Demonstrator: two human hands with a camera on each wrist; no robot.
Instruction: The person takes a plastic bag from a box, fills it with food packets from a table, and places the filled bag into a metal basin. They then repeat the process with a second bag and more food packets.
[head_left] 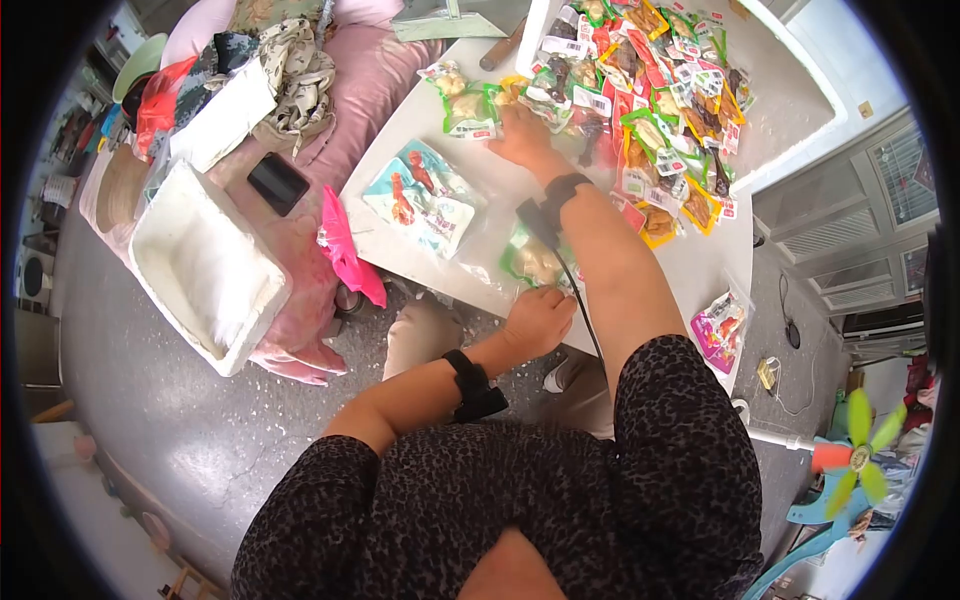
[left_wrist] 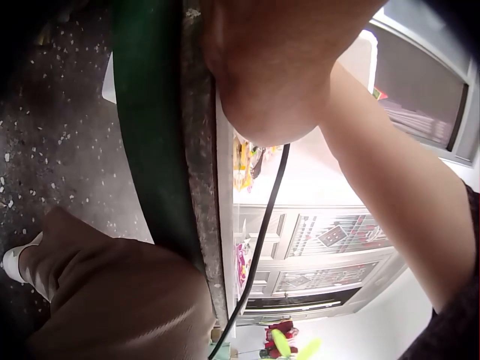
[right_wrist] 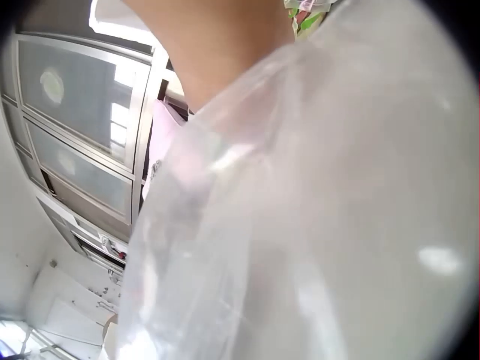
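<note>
The left hand [head_left: 540, 320] is at the table's near edge, fingers curled at the rim of a clear plastic bag [head_left: 490, 268]. Inside or under this film, a green-edged packet [head_left: 535, 258] shows blurred. Farther up the table, the right hand [head_left: 518, 137] reaches with extended fingers onto small packets [head_left: 470, 108] at the left side of a colourful heap [head_left: 650, 110]; its fingertips are partly lost among them. Clear film [right_wrist: 300, 225] fills much of the right wrist view, hiding that hand. The left wrist view shows the left hand [left_wrist: 277, 67] close up, its fingertips hidden.
A blue-and-white printed bag [head_left: 425, 198] lies left of the hands, a pink bag [head_left: 350, 250] over the table's left edge. A white foam box [head_left: 210, 270] and a phone [head_left: 278, 184] rest on pink cloth. A pink-purple packet [head_left: 718, 330] lies at the right; a small fan [head_left: 858, 458] stands beyond.
</note>
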